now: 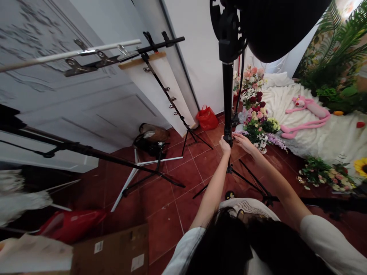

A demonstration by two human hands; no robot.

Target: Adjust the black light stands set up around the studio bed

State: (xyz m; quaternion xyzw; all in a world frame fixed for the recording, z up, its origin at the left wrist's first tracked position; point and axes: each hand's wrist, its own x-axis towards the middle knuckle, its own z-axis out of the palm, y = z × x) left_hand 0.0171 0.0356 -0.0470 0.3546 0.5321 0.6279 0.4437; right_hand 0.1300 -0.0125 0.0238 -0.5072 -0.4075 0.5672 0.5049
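A black light stand (228, 91) rises in front of me, its tripod legs (252, 179) spread on the tiles. At the top sits a large black lamp head (281, 26), cut off by the upper edge. My left hand (224, 146) is wrapped round the stand's pole at a black collar (227, 138). On the other side of that collar is my right hand (242, 142), fingers stretched out, with the fingertips at or very near the collar. Whether they touch it I cannot tell. A black cable (241, 82) hangs beside the pole.
Flowers (258, 110) and a pink plush toy (312, 110) on white cloth (281, 95) lie to the right. Leftward stand a backdrop stand (163, 86) with clips, a dark slanting pole (94, 152) and white legs (129, 183). A red bag (207, 117) and cardboard box (114, 248) rest on the floor.
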